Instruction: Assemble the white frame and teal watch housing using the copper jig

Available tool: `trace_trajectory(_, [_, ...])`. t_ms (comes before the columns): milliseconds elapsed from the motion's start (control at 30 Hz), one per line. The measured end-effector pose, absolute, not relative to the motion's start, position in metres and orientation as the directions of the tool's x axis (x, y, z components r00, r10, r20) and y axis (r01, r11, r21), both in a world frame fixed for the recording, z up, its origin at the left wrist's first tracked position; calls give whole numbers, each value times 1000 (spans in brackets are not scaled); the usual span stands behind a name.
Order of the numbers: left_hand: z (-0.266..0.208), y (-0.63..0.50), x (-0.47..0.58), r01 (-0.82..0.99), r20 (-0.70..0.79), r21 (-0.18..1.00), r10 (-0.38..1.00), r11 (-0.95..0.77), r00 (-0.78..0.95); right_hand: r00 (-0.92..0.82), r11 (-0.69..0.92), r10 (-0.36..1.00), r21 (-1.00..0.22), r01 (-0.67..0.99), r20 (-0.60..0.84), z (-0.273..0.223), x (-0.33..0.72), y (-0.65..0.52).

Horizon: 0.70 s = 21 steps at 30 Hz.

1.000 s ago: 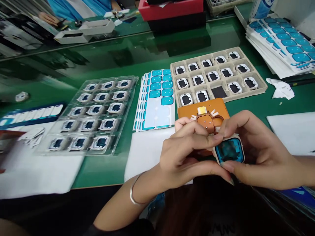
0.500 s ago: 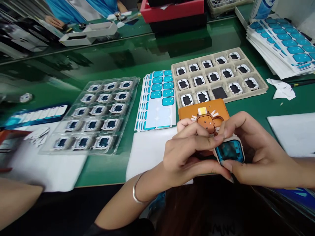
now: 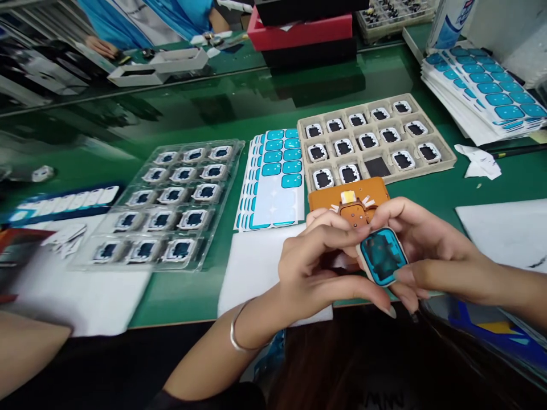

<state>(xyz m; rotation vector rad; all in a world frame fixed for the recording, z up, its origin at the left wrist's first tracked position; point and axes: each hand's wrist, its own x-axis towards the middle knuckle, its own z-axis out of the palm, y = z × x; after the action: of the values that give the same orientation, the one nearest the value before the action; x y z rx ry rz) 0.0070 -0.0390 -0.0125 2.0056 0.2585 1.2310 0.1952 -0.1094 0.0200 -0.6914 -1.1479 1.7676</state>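
Both hands hold a pale watch case (image 3: 383, 257) with a blue-rimmed, dark translucent face, tilted towards me. My right hand (image 3: 440, 250) grips its right side, thumb at the lower right corner and fingers curled behind. My left hand (image 3: 316, 262) has its index fingertip at the upper left corner, and its thumb stretches along below the case. Just behind the hands lies an orange fixture (image 3: 354, 191) with a rounded recess and a yellow-white piece on it; my fingers hide its near part.
A beige tray (image 3: 447, 162) holds white watch frames, and a clear plastic tray (image 3: 171, 266) holds more at left. Between them lie blue sticker sheets (image 3: 273, 171); another sticker stack (image 3: 491, 85) is at right. A person's hand (image 3: 102, 46) rests across the bench. Another forearm (image 3: 29, 353) enters lower left.
The watch case has moved slightly left and turned, so its face shows more fully. My right thumb has shifted from the face's lower left to its lower right corner.
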Motion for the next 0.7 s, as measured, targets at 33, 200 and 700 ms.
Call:
trace_trajectory(33, [-13,-39,7,-224,675,706,543,-672,500,-446,-189,895,-896,-402,11,20,196,-109])
trace_trajectory(200, [-11,-40,10,-311,684,721,562,-620,464,-418,-226,908,-830,-510,10,18,195,-106])
trace_trajectory(700, [-6,-37,2,-171,825,500,406,-849,394,-378,-83,918,-879,-470,116,16,194,-112])
